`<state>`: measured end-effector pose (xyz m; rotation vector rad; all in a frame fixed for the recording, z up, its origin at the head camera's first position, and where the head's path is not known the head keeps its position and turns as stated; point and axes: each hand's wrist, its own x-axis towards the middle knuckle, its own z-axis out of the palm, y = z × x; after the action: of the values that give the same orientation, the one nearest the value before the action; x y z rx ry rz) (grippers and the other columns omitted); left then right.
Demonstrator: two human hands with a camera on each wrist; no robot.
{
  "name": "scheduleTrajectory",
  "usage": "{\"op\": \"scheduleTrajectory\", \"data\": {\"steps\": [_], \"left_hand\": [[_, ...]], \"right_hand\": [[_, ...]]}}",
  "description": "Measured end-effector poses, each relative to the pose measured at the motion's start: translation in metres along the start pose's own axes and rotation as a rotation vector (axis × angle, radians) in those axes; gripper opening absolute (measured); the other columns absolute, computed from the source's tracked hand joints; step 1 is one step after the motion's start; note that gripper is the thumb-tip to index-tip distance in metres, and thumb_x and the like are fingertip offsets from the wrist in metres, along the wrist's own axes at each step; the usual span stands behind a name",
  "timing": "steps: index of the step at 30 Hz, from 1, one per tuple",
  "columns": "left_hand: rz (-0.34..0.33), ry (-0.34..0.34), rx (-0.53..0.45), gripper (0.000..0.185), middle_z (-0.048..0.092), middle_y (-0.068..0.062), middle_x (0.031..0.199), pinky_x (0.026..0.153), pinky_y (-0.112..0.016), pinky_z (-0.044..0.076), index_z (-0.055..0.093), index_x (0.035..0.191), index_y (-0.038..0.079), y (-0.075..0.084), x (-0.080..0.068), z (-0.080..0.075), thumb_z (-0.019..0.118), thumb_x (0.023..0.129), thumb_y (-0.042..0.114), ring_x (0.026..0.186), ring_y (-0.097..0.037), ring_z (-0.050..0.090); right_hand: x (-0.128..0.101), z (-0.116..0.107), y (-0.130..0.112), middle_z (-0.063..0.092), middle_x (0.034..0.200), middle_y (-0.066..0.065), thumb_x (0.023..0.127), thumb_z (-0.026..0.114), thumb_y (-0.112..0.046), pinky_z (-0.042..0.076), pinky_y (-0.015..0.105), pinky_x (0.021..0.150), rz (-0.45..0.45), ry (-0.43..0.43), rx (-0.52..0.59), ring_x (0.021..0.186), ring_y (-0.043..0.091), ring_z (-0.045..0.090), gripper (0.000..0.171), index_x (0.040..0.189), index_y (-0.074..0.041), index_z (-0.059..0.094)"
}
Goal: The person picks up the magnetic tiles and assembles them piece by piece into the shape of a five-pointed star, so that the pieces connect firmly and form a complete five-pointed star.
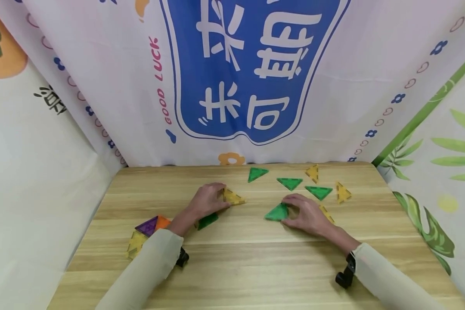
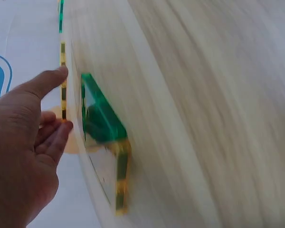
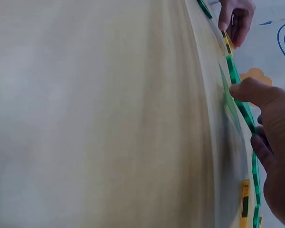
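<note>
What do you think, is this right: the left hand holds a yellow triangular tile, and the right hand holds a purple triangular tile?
Not fully. The right hand holds a green triangular tile, not a purple one; the head view shows this. The left hand does hold a yellow triangular tile.

I have wide room on the near part of the counter [image 1: 252, 271], between the two sleeves [image 1: 383, 271]. Farther in, I get a small gap between the yellow tile [image 1: 234, 197] in the left hand [image 1: 207, 201] and the green tile [image 1: 276, 213] in the right hand [image 1: 308, 216]. Loose green tiles [image 1: 289, 183] and loose yellow tiles [image 1: 343, 193] lie in my way at the back, and the cloth wall [image 1: 186, 151] blocks the far edge.
</note>
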<state>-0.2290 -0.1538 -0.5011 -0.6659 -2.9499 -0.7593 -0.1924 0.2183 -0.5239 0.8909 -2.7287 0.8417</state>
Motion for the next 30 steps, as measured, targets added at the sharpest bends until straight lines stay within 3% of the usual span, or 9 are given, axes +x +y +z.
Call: {"op": "scheduleTrajectory", "data": {"steps": [6, 15, 24, 30], "left_hand": [[0.098, -0.086, -0.112, 0.064, 0.065, -0.018, 0.144, 0.11, -0.047, 0.053, 0.066, 0.139, -0.002, -0.016, -0.003, -0.011, 0.089, 0.088, 0.031, 0.134, -0.032, 0.063], [0.146, -0.202, -0.184, 0.067, 0.066, -0.017, 0.143, 0.11, -0.045, 0.052, 0.063, 0.143, -0.003, -0.034, 0.002, -0.022, 0.09, 0.088, 0.024, 0.133, -0.031, 0.063], [0.143, -0.263, -0.228, 0.065, 0.067, -0.014, 0.142, 0.111, -0.043, 0.052, 0.065, 0.141, -0.001, -0.035, 0.01, -0.027, 0.091, 0.085, 0.02, 0.132, -0.028, 0.064], [0.163, -0.309, -0.218, 0.064, 0.067, -0.013, 0.143, 0.112, -0.041, 0.051, 0.066, 0.142, 0.0, -0.032, 0.018, -0.022, 0.091, 0.086, 0.019, 0.133, -0.026, 0.063]], "right_hand": [[0.023, 0.006, 0.003, 0.069, 0.134, 0.011, 0.079, 0.095, -0.029, 0.057, 0.05, 0.102, -0.048, -0.067, 0.057, 0.124, 0.031, 0.067, 0.062, 0.131, -0.004, 0.074], [0.061, 0.017, 0.005, 0.067, 0.138, 0.009, 0.082, 0.092, -0.027, 0.052, 0.053, 0.108, -0.108, -0.16, 0.127, 0.131, 0.031, 0.062, 0.061, 0.135, -0.004, 0.072], [0.092, 0.028, 0.0, 0.065, 0.143, 0.007, 0.082, 0.091, -0.026, 0.049, 0.053, 0.112, -0.113, -0.234, 0.134, 0.136, 0.03, 0.059, 0.062, 0.138, -0.007, 0.071], [0.105, 0.036, -0.004, 0.063, 0.146, 0.006, 0.083, 0.09, -0.026, 0.048, 0.051, 0.114, -0.144, -0.294, 0.144, 0.139, 0.029, 0.056, 0.061, 0.138, -0.009, 0.07]]}}
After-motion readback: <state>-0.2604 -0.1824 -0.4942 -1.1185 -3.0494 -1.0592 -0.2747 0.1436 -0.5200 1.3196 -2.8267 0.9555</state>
